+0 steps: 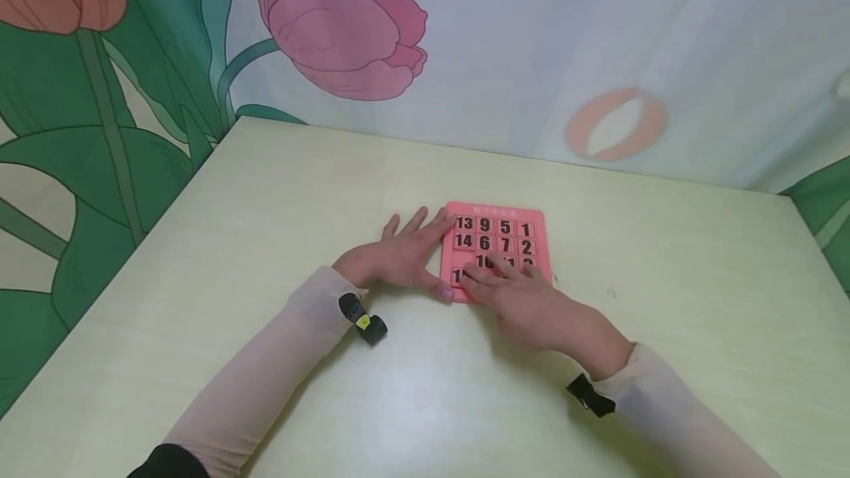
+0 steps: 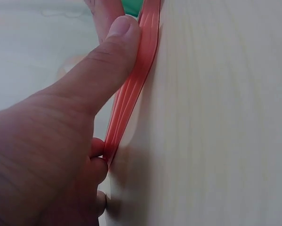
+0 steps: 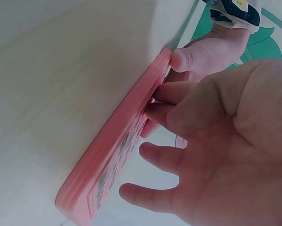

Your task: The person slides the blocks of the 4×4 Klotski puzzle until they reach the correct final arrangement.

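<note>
A pink sliding number puzzle (image 1: 496,212) lies on the table, its black-numbered tiles set in rows; 13, 9, 5, 1 form the top row. An open slot shows at the left of the third row. My left hand (image 1: 405,253) spreads along the puzzle's left side, thumb (image 2: 117,52) against the lower left corner and forefinger at the upper left edge. Across the lower rows reaches my right hand (image 1: 524,301), fingertips on the tiles near the bottom left. Its other fingers (image 3: 162,157) are spread over the board. They hide much of the bottom row.
The pale table (image 1: 265,190) extends around the puzzle on every side. Behind it hangs a curtain (image 1: 498,43) printed with large tulips and leaves. Black straps (image 1: 591,395) sit at both wrists, over light sleeves.
</note>
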Available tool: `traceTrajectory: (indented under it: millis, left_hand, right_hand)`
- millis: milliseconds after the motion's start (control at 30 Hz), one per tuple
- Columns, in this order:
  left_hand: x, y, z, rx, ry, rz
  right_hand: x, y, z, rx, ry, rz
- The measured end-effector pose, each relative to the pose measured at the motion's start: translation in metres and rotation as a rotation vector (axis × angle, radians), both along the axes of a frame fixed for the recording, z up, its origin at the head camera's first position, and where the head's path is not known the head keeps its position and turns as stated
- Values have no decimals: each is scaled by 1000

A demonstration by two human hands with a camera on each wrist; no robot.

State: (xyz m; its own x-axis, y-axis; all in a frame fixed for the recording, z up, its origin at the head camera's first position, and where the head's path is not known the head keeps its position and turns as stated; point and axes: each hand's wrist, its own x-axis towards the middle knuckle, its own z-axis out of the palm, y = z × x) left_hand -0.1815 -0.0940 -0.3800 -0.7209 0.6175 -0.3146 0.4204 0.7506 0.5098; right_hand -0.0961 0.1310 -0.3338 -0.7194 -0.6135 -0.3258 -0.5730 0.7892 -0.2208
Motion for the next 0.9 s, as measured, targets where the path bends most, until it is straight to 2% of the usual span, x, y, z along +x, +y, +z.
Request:
traceTrajectory:
  millis: [267, 433, 633, 767, 900]
  left_hand:
    - [0, 0, 0, -3, -9, 3]
    - [0, 1, -1, -2, -9, 2]
    - [0, 2, -3, 5, -4, -9]
    - [0, 2, -1, -1, -6, 2]
    - [1, 1, 0, 0, -8, 15]
  right_hand:
    - [-15, -3, -8, 29, 43, -30]
    - [-19, 1, -9, -2, 28, -53]
    - [-6, 19, -3, -65, 25, -67]
    - [5, 27, 0, -74, 19, -44]
    - [11, 27, -1, -72, 21, -30]
